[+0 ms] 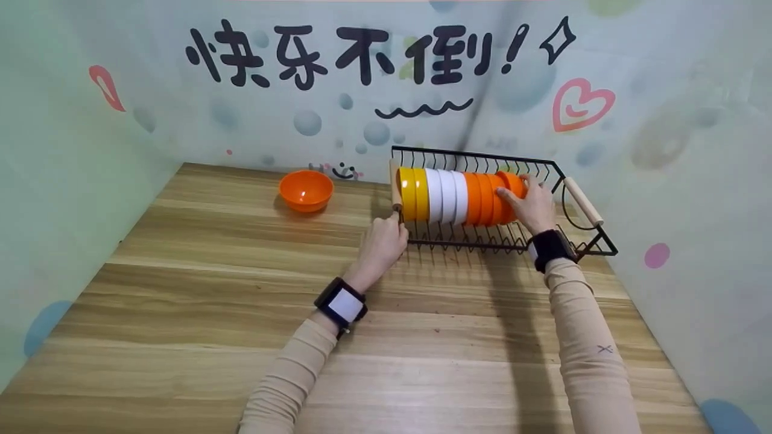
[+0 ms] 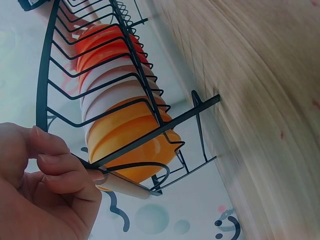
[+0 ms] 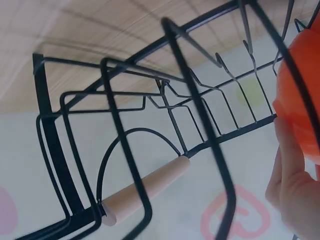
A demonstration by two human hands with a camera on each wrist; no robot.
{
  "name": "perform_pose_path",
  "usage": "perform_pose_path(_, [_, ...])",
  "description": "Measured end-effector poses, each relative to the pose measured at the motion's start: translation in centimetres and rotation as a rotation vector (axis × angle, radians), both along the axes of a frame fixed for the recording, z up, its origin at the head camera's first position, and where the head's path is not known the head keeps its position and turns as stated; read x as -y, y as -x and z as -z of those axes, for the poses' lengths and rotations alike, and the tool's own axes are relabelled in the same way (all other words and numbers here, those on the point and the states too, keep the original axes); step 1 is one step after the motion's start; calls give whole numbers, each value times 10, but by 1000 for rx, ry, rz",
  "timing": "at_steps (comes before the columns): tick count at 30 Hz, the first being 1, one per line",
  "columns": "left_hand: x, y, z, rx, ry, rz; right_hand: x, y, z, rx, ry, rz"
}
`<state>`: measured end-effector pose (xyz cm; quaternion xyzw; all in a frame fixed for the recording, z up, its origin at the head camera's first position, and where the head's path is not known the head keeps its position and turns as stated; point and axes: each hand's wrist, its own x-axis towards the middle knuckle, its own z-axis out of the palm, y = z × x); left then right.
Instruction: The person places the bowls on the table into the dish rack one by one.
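Observation:
A black wire dish rack with wooden handles holds a row of bowls on their sides: yellow bowls at the left, white bowls in the middle, orange bowls at the right. My right hand grips the rightmost orange bowl, thumb and fingers spread across it; in the right wrist view its fingers touch the orange bowl. My left hand holds the rack's front left corner. In the left wrist view, the left hand has curled fingers around the black frame beside the wooden handle.
A single orange bowl stands upright on the wooden table, left of the rack. A printed wall rises close behind the rack. To the right of the row are bare wire slots and the right wooden handle.

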<state>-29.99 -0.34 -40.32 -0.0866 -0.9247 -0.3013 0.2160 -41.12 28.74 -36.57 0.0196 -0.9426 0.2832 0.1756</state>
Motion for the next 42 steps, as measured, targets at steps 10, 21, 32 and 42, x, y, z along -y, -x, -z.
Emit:
perform_pose_path(10, [1, -1, 1, -29, 3, 7, 0, -1, 4, 5, -56, -37])
perform_pose_path(21, [2, 0, 2, -38, 15, 5, -2, 1, 11, 24, -2, -98])
perform_pose_path(32, [1, 0, -1, -16, 12, -15, -2, -5, 6, -51, 13, -93])
perform_pose_path(42, [1, 1, -2, 14, -18, -7, 15, -29, 5, -243, 44, -119])
